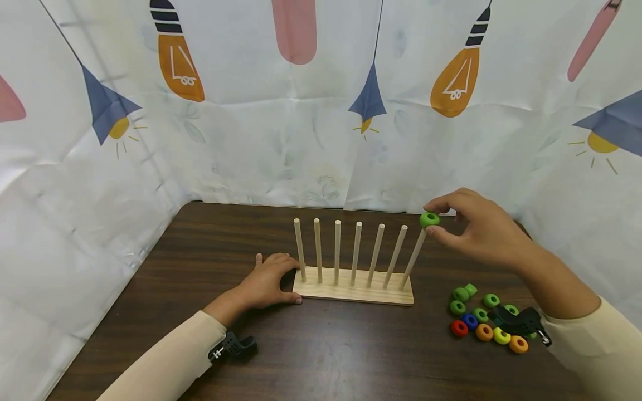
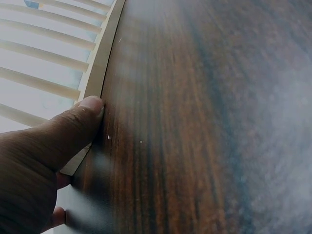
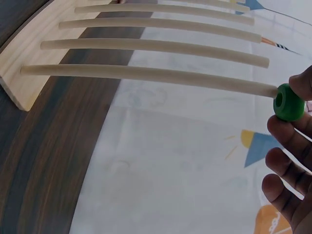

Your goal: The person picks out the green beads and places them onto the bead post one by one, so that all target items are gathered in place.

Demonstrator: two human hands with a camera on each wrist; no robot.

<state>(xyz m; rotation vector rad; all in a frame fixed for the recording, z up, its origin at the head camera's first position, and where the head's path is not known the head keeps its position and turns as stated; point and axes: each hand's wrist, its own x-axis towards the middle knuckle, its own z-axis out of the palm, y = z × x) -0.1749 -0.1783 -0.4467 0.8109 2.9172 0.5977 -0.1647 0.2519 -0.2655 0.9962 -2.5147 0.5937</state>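
White cloth backdrop (image 1: 241,150), printed pictures on it: orange light bulbs (image 1: 453,83) with black-striped caps, blue cone lamps (image 1: 368,94) with yellow bulbs, pink rounded shapes (image 1: 295,30).

Right hand (image 1: 468,225): thumb and fingertips pinch one green, rounded, ring-shaped bead (image 1: 427,223), gap between them only as wide as the bead; other fingers spread loosely below it in the right wrist view. Bead sits right at the tip of the rightmost peg (image 1: 414,257); its hole faces partly toward the peg in that view. Cannot tell whether bead and tip touch.

Left hand (image 1: 271,281): fingers set wide, gripping the left end of the pale wooden rack base (image 1: 346,291). Thumb on the front edge near the corner, other fingers around the end and behind, partly hidden.

Rack stands on the dark brown wood-grain bench (image 1: 321,345), seven round pale pegs in a row along the base.

Loose beads on the bench, right of the rack: several green (image 1: 457,308), one red (image 1: 458,328), one blue (image 1: 469,321), one yellow (image 1: 501,336), two orange (image 1: 519,344). Right wrist's black strap (image 1: 524,323) partly covers the cluster. Black strap (image 1: 236,345) on left wrist too, over a cream sleeve (image 1: 173,353).
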